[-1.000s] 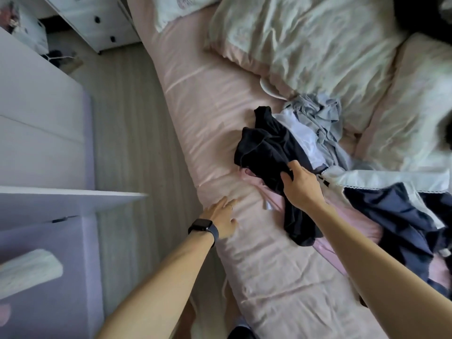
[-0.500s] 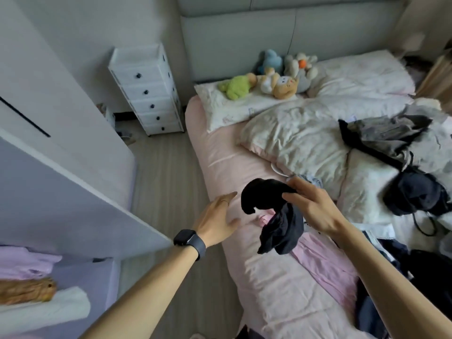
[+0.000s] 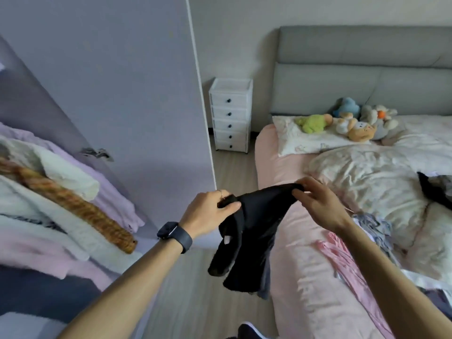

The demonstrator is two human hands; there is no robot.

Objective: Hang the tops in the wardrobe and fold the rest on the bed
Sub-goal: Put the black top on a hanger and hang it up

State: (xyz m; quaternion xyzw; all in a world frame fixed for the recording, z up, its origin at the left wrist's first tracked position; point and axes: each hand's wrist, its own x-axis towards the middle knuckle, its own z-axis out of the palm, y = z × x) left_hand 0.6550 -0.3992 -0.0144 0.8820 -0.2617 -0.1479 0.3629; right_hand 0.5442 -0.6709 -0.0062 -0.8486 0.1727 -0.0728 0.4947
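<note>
1. Head view, far left: folded knits point(image 3: 49, 204) lie stacked on one shelf, in white, lilac, pink and one orange-brown; how many pieces cannot be counted. One lilac wardrobe door point(image 3: 122, 94) stands swung out beside them.
2. A second ago the left hand point(image 3: 208, 211) rested flat on the sheet, and half a second ago it hovered open. Now its thumb and fingers pinch one end of the black garment point(image 3: 254, 236). It wears one watch point(image 3: 175, 233) and one ring.
3. One white drawer unit point(image 3: 231, 116) stands by the wall behind, with five drawers and five dark knobs.
4. The one black garment was on the heap a second ago and then bunched in a single hand. It is now stretched between both hands, its lower part hanging over the strip of floor at the edge of the bed point(image 3: 293, 277).
5. The right hand point(image 3: 318, 206) pinches the other end with curled fingers. The spreading probably serves to judge top or not — hang or fold.
6. On the bed there is one pillow point(image 3: 300, 140) with at least four plush toys point(image 3: 354, 127) piled together.
7. Three loose garments show: one pink point(image 3: 335, 253), one grey-blue point(image 3: 374, 226) and one dark point(image 3: 433, 192) — so most of the sorting looks undone
</note>
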